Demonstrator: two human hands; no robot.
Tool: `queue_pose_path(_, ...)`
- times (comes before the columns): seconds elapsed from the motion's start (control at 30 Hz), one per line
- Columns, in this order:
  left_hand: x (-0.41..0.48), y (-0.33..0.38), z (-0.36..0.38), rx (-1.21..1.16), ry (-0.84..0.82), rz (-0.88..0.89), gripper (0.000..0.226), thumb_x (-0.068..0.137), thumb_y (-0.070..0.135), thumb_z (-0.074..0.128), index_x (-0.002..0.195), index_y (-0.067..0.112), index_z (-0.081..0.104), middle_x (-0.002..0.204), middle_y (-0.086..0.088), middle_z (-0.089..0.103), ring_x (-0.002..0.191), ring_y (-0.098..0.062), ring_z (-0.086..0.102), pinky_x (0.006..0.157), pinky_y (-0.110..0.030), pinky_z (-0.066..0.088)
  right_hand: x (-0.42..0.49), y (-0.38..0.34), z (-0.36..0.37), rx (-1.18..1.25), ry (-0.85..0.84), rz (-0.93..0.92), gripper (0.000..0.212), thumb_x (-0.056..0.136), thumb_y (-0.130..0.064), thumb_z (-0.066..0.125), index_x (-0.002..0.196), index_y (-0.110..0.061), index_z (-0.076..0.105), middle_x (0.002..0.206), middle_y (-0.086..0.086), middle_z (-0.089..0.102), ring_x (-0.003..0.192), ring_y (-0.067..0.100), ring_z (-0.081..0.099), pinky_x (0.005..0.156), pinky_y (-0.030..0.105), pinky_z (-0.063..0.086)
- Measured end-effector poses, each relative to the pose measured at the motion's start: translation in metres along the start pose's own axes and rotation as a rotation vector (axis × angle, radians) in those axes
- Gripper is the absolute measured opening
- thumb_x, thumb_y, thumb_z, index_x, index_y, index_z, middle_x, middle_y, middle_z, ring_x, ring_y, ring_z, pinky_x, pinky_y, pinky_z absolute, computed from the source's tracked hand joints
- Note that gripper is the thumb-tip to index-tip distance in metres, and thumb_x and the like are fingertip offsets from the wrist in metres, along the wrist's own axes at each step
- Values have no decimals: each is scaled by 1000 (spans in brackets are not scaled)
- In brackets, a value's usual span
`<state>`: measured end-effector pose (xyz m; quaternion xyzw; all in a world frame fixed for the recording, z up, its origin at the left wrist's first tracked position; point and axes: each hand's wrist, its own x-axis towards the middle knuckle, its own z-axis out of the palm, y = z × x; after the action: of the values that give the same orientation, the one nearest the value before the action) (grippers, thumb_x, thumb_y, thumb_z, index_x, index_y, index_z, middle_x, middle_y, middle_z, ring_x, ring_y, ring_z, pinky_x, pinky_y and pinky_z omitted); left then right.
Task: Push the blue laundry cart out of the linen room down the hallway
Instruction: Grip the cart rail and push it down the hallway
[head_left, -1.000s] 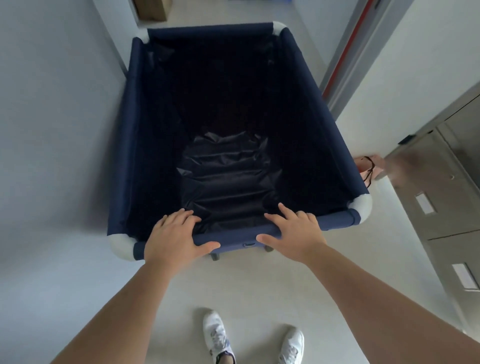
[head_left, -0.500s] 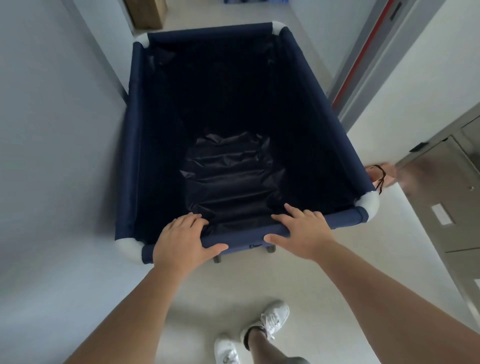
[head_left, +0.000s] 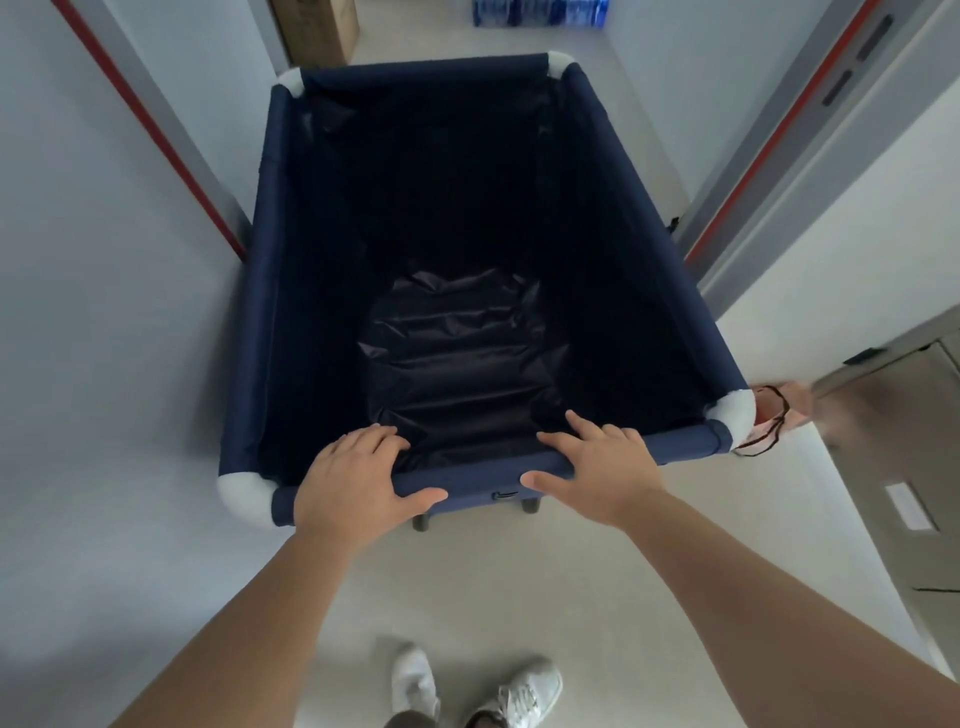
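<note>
The blue laundry cart (head_left: 260, 322) fills the middle of the view, a deep navy fabric bin with white corner caps and a crumpled dark liner at its bottom. It stands in a doorway, its front half past the frame. My left hand (head_left: 353, 483) grips the near top rail left of centre, fingers inside and thumb under the rail. My right hand (head_left: 597, 467) grips the same rail right of centre. Both forearms reach straight forward to it.
Door frames with red strips stand close on the left (head_left: 156, 135) and right (head_left: 769, 150) of the cart. A grey cabinet (head_left: 904, 467) lines the right wall. A pink bag (head_left: 774, 415) lies by the cart's near right corner. A cardboard box (head_left: 317, 26) and blue packs (head_left: 535, 10) sit ahead.
The cart has rolled forward through the doorway with both hands on its rail. The left door frame has come into view, and my feet have stepped forward.
</note>
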<state>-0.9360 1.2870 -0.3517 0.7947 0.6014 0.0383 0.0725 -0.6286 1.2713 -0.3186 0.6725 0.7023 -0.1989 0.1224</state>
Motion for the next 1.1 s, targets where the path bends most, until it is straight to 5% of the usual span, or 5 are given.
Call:
queue_pose_path(0.4,67,-30,-13,25,1,84,76,68,86,44,99,23,74,127,4,66,119,-18,61,86,-39,54,55,-12,-28,19,13,-8,89,74,-91,19,144,-42,45,144,-6,54,129,21,46,110,37,25)
queue_pose_path(0.7,130,-80,-25,112,-23,230,76,68,87,45,101,26,73,129,3,64,119,-20,57,105,-44,42,78,-51,-32,3,65,95,98,70,-91,3,136,-37,52,114,-5,67,108,22,55,99,37,33)
queue_pose_path(0.87,156,-87,-28,81,-31,247,83,68,90,43,115,26,68,135,4,60,125,-18,54,111,-43,37,93,-52,-40,49,34,131,95,72,-91,3,150,-46,32,157,-3,41,134,22,44,107,43,27)
queue_pose_path(1.1,200,-75,-28,38,-33,210,101,67,97,32,138,28,53,147,4,52,129,-21,53,109,-43,39,129,-23,-66,76,20,185,103,67,-96,10,156,-45,6,168,5,8,136,33,41,112,47,27)
